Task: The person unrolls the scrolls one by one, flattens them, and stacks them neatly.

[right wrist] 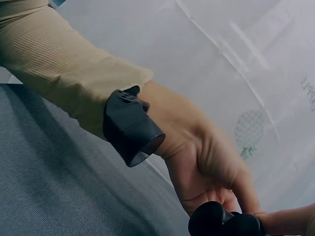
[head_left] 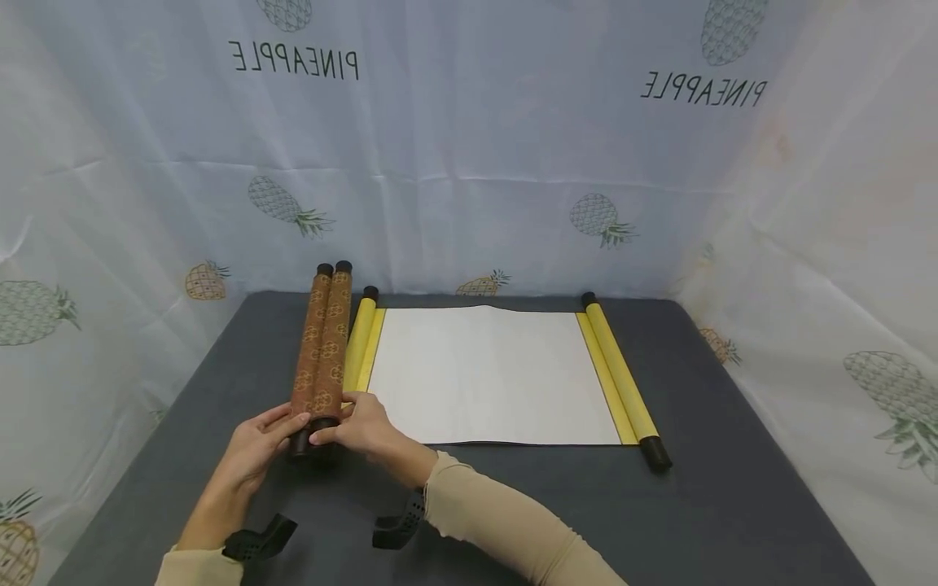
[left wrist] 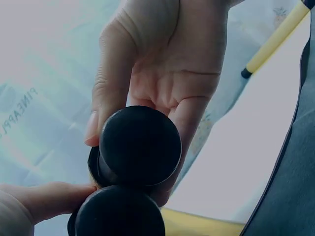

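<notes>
Two brown rollers (head_left: 320, 346) with gold flower patterns and black end knobs (left wrist: 140, 145) lie side by side on the left, pointing away from me. My left hand (head_left: 252, 452) holds the near end of the left roller, thumb on top. From the other side, my right hand (head_left: 374, 427) grips the near end of the right roller, its thumb at the black knob. Most of my left fingers are hidden under the rollers. The rollers overlap the left side of an unrolled scroll with blank white paper (head_left: 491, 374) in the head view.
Yellow rods (head_left: 623, 370) with black ends border the white paper on both sides. All of it lies on a dark grey tabletop (head_left: 513, 521). A pale curtain (head_left: 469, 163) printed with pineapples hangs behind and at both sides. Each wrist wears a black camera mount (head_left: 260, 540).
</notes>
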A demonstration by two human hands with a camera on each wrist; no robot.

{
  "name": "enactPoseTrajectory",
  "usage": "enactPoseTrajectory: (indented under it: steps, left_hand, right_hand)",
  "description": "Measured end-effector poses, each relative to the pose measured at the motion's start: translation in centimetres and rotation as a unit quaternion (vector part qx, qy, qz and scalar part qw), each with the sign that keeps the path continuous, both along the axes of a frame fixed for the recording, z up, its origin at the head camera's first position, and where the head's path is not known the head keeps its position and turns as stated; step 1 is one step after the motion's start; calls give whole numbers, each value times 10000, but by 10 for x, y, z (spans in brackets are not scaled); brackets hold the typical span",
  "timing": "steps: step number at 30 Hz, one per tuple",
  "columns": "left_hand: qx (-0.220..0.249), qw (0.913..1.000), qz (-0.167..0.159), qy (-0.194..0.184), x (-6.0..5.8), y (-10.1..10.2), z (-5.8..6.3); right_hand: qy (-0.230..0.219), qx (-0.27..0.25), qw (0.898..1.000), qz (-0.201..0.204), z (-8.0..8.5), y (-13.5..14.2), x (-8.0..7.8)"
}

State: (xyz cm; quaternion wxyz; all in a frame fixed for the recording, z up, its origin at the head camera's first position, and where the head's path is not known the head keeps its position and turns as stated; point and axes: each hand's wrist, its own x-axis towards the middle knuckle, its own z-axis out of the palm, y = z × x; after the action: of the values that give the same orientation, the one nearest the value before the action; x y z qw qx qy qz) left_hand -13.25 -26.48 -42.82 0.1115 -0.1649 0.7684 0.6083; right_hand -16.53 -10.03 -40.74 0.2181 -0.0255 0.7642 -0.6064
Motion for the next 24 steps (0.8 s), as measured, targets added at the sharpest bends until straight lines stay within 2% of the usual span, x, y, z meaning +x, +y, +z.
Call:
enactPoseTrajectory:
  steps: [7,12,24]
  left_hand:
    - [-162,9995,-261,86,-3,15,0]
    - [-266,9991,-286,142,-5,29,1]
    - [-25,9985,-337,442,-9,59,-3]
  right_hand:
    - [-16,-220,9996,166,-4,23,-1]
    - [54,-269,9993,263,-10,40,-2]
    - [133,-503,9981,324,-18,73,-3]
